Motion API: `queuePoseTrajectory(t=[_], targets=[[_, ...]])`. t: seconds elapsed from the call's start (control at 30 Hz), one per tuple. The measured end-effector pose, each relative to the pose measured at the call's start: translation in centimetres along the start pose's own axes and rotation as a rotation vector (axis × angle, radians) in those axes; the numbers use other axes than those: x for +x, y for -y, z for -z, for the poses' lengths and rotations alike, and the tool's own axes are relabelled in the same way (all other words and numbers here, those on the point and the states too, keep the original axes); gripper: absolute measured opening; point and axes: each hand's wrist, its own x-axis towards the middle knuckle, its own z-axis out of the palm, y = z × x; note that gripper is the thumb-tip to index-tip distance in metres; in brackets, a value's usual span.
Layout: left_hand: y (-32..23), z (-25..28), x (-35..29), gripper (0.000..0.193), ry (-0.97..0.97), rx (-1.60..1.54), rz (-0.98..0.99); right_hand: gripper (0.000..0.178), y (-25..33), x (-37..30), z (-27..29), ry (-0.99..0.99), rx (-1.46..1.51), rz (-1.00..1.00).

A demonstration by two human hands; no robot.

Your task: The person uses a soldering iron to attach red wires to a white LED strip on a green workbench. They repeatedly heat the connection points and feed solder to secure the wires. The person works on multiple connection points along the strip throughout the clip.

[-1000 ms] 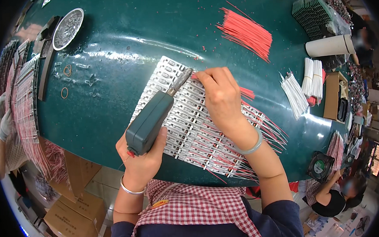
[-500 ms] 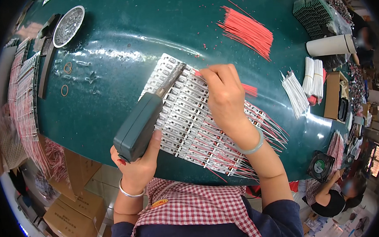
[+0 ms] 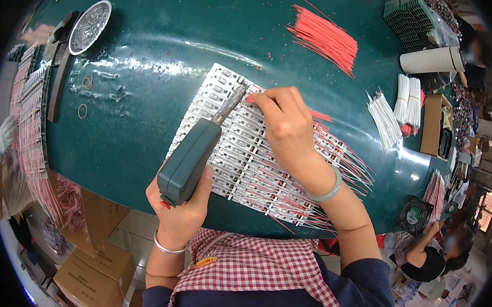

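A dark green soldering gun (image 3: pixel 189 160) with a long metal tip is gripped in my left hand (image 3: pixel 185 213), fingers wrapped round its body. Its tip is over the far part of a panel (image 3: pixel 212 113) of white strips with small metal parts in rows. Just right of that tip, my right hand (image 3: pixel 289 125) is closed in a pinch on thin red wires (image 3: pixel 250 98), whose short ends show at the fingertips. More red wires (image 3: pixel 321 115) stick out behind this hand. Along the panel's near right side, red and white wires (image 3: pixel 345 158) fan out.
A bundle of red wires (image 3: pixel 326 39) lies at the far right, with white wire bundles (image 3: pixel 384 122) nearer. A metal bowl (image 3: pixel 90 28) of small parts and rubber bands (image 3: pixel 83 111) are at left. A black fan (image 3: pixel 415 215) sits by the right edge. Other people work at both sides.
The soldering gun and my left hand have shifted slightly right and away from me. My right hand has moved a little left, keeping its pinch. A co-worker's gloved hand has appeared at far left.
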Motion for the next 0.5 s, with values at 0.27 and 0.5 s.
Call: queuePoseTrajectory(t=[0.27,0.5], targets=[[0.28,0.00,-0.02,0.018,0.051,-0.009,0.053,0.024,0.18,0.06,0.10,0.026,-0.027,0.000],[0.08,0.01,0.04,0.017,0.071,0.050,0.025,0.024,0.12,0.03,0.03,0.024,-0.037,0.006]])
